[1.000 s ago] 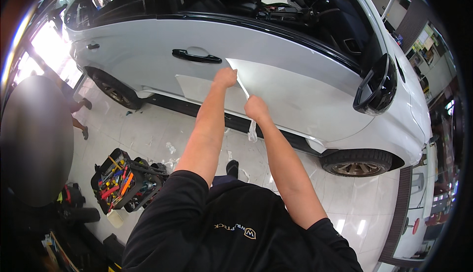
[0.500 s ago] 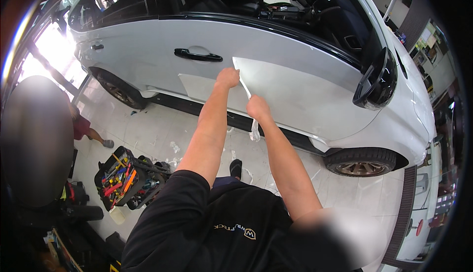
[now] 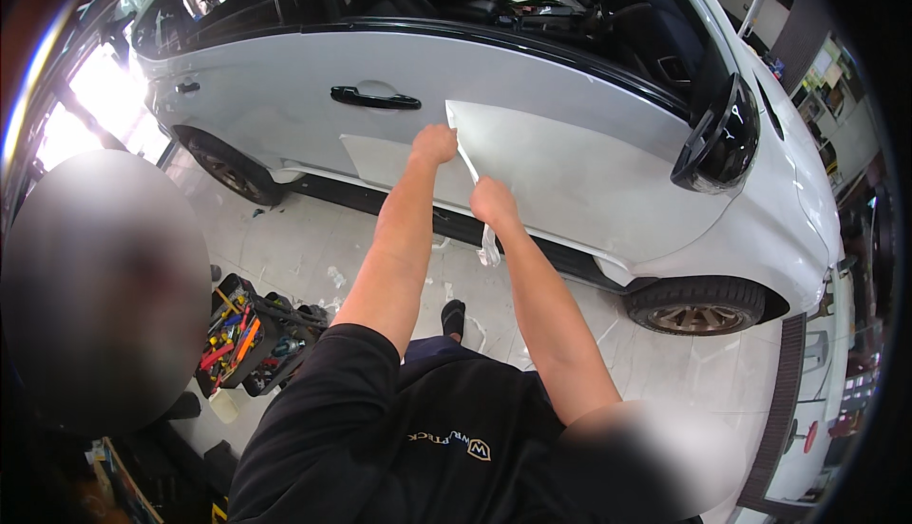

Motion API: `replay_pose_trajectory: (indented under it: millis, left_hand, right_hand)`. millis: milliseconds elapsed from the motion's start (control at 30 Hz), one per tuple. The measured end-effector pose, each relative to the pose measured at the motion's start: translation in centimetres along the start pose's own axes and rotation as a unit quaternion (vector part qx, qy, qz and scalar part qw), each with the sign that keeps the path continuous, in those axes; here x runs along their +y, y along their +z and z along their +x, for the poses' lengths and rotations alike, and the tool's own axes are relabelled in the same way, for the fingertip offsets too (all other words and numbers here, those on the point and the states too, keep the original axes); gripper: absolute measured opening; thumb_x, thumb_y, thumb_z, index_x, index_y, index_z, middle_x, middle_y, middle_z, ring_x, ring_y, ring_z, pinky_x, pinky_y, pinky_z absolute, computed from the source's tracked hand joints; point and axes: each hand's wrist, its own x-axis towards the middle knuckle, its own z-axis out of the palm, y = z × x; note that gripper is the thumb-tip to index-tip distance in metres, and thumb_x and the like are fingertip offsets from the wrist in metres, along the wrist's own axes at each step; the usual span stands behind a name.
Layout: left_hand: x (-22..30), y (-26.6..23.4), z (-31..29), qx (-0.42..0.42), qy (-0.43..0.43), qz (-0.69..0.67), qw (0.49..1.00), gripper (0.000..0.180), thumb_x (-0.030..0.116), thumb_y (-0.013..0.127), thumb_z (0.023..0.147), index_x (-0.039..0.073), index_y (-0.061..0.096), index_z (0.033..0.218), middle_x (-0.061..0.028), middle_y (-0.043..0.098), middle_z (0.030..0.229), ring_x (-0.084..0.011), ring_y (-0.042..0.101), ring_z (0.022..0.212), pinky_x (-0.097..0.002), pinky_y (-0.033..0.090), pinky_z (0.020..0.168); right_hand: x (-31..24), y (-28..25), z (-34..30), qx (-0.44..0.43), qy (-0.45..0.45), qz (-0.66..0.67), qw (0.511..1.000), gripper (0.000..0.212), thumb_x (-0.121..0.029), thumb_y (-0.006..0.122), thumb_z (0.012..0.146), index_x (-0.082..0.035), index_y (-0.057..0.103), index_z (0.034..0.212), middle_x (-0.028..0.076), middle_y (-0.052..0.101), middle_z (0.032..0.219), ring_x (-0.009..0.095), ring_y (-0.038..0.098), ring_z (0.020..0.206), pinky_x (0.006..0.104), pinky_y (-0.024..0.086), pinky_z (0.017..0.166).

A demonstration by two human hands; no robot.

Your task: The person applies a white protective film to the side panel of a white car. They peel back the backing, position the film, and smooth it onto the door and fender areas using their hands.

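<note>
Fingers are closed tight at the side of a white car (image 3: pixel 532 73), on which a pale sheet (image 3: pixel 579 172) is laid below and to the right of the black door handle (image 3: pixel 375 97). Lower right of that handle too, a narrow white strip (image 3: pixel 466 159) is pinched by the left hand (image 3: pixel 435 144) and, farther down, the right hand (image 3: pixel 494 203); peeling or stretching appears in hand, calling for a steady, even pull next.

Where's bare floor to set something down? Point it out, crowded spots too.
Largest bare patch: tiled floor between the front wheel and right forearm. Another lies between the rear wheel and open tool box, though white scraps dot it. Crowded: lower left, around the tool box and pale container; also between left hand and right hand: a white strip.
</note>
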Motion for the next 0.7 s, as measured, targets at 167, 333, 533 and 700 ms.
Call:
replay_pose_trajectory:
  millis: [167,333,533,700]
  left_hand:
    - [2.8,-1.6,-1.4,-0.009,0.028,0.013,0.999,0.040,0.029,0.040,0.104,0.006,0.072,0.107,-0.0168,0.071,0.108,-0.0377,0.066,0.103,-0.0478,0.053,0.090]
    - [1.9,-1.5,-1.8,-0.008,0.005,0.008,1.000,0.040,0.029,0.040,0.104,0.006,0.073,0.104,-0.0173,0.071,0.107,-0.0380,0.066,0.103,-0.0480,0.053,0.090]
    - [3.2,-1.6,-2.6,-0.005,-0.039,-0.045,0.998,0.042,0.032,0.043,0.103,0.003,0.073,0.100,-0.0185,0.071,0.106,-0.0376,0.066,0.103,-0.0475,0.052,0.091]
    - [3.4,-2.0,-3.3,0.001,-0.035,-0.037,0.999,0.041,0.032,0.043,0.103,0.003,0.073,0.100,-0.0188,0.071,0.106,-0.0374,0.066,0.103,-0.0474,0.053,0.091]
  right_hand:
    - [1.5,-0.3,-0.1,0.002,0.011,-0.025,1.000,0.024,-0.010,0.054,0.089,0.001,0.066,0.107,0.024,0.070,0.105,0.041,0.066,0.100,0.0489,0.053,0.087]
    - [1.0,0.2,-0.6,0.003,0.013,0.011,1.000,0.024,-0.010,0.053,0.090,0.001,0.066,0.106,0.024,0.069,0.105,0.041,0.067,0.100,0.0492,0.053,0.087]
    - [1.8,-0.2,-1.2,0.003,0.001,-0.009,1.000,0.025,-0.010,0.051,0.091,0.000,0.067,0.108,0.023,0.069,0.106,0.041,0.066,0.100,0.0492,0.053,0.086]
    - [1.8,-0.4,-1.6,0.007,0.002,0.001,1.000,0.025,-0.010,0.053,0.090,0.000,0.067,0.108,0.023,0.070,0.105,0.041,0.066,0.100,0.0492,0.053,0.086]
